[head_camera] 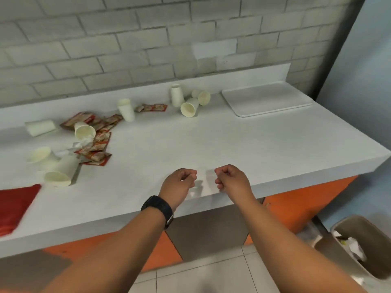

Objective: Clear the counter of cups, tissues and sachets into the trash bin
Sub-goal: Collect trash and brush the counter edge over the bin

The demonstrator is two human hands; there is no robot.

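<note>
White paper cups litter the white counter (232,149): three in a group (189,108) at the back centre, one upturned cup (126,109) left of them, and several tipped cups (84,129) at the left. Red sachets (96,148) and a crumpled tissue (81,143) lie among the left cups, with a few more sachets (152,107) at the back. The trash bin (364,246) stands on the floor at lower right, with paper inside. My left hand (181,185) and my right hand (229,179) hover over the counter's front edge, fingers curled, holding nothing.
A white tray (266,101) lies at the counter's back right. A red cloth or bag (14,205) lies at the front left edge. A grey brick wall runs behind the counter. Orange cabinet fronts sit below it, and a tiled floor is underfoot.
</note>
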